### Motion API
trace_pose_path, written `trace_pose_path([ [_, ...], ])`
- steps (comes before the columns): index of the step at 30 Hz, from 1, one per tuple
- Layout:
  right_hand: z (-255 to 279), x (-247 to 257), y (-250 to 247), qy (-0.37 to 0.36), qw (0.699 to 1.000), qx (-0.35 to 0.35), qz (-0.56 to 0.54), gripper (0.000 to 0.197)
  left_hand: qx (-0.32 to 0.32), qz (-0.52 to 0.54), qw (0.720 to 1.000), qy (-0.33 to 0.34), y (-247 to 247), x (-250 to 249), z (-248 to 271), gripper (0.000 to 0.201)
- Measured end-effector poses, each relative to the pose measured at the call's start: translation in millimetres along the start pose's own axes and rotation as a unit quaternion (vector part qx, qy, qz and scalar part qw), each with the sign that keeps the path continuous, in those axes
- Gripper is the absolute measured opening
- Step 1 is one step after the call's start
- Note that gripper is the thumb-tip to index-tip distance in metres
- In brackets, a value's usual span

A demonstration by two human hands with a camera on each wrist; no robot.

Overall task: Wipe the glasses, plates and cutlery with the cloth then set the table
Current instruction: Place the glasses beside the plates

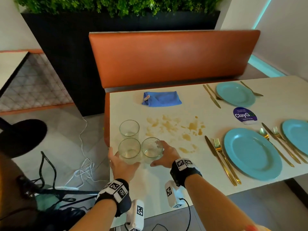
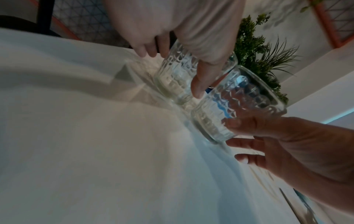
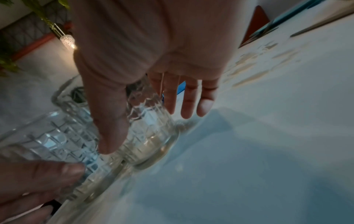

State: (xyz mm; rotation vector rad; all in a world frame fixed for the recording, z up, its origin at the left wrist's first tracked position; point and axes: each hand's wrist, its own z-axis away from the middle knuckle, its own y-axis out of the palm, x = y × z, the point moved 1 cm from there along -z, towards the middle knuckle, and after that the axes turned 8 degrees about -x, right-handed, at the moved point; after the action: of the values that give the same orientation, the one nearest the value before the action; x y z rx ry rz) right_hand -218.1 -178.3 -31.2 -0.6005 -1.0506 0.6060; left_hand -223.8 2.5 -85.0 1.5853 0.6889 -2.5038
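Three clear patterned glasses stand at the table's left edge. My left hand (image 1: 122, 165) grips the near-left glass (image 1: 129, 150) (image 2: 178, 75), thumb on its side. My right hand (image 1: 164, 155) curls round the near-right glass (image 1: 152, 150) (image 3: 149, 128), thumb in front and fingers behind. Both glasses rest on the white table (image 1: 150, 189), almost touching. The third glass (image 1: 129, 129) stands free just behind them. A folded blue cloth (image 1: 161, 99) lies at the far edge. Teal plates (image 1: 252, 153) (image 1: 235, 94) (image 1: 296, 135) sit to the right with gold cutlery (image 1: 220, 160) beside them.
Brown spill stains (image 1: 175, 129) spread over the tabletop between the glasses and the plates. A purple round sticker (image 1: 244, 115) sits among the plates. An orange bench (image 1: 173, 59) backs the far side. Cables (image 1: 83, 169) lie on the floor left of the table edge.
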Motion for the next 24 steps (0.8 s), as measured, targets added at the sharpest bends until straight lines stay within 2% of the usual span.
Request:
trace_pose_path([
  [7, -6, -1, 10, -0.010, 0.999, -0.010, -0.039, 0.100, 0.000, -0.037, 0.998, 0.042, -4, -16, -1, 0.120],
  [14, -8, -1, 11, -0.014, 0.999, -0.027, -0.033, 0.091, -0.008, -0.107, 0.991, 0.083, -7, -25, 2, 0.087],
  [19, -4, -5, -1, -0.016, 0.997, -0.043, -0.055, 0.081, -0.015, -0.111, 0.988, 0.109, -10, -34, 12, 0.083],
  [24, 5, -6, -37, -0.013, 0.992, -0.080, -0.092, 0.079, 0.011, -0.105, 0.986, 0.132, -2, -60, 34, 0.085],
])
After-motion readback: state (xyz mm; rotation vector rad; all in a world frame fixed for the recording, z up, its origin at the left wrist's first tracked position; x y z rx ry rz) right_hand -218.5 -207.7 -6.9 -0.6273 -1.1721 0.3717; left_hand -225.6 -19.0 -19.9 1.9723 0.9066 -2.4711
